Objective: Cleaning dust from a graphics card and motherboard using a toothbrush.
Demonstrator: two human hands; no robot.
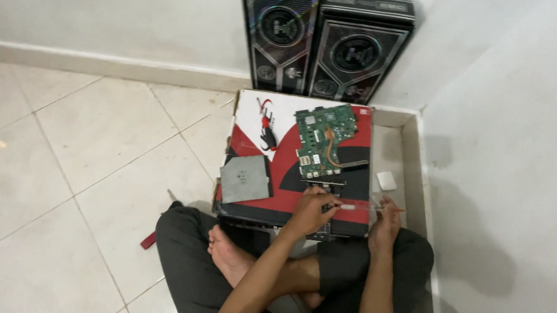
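I sit cross-legged on the floor behind a flat red, white and black box (290, 176). My left hand (312, 209) and my right hand (385, 222) together hold a thin clear syringe-like tube (359, 208) level above the box's near edge: the left pinches its left end, the right its right end. A green circuit board (324, 140) with a copper heat pipe lies on the box just beyond my hands. A flat grey metal drive (245, 179) rests on the box's left side.
Two tall black boxes (327, 43) lean against the white wall behind. Red-handled tools (267, 133) lie on the box's far left. A small white square (386, 180) sits on the floor to the right, and a small red object (148, 240) lies by my left knee.
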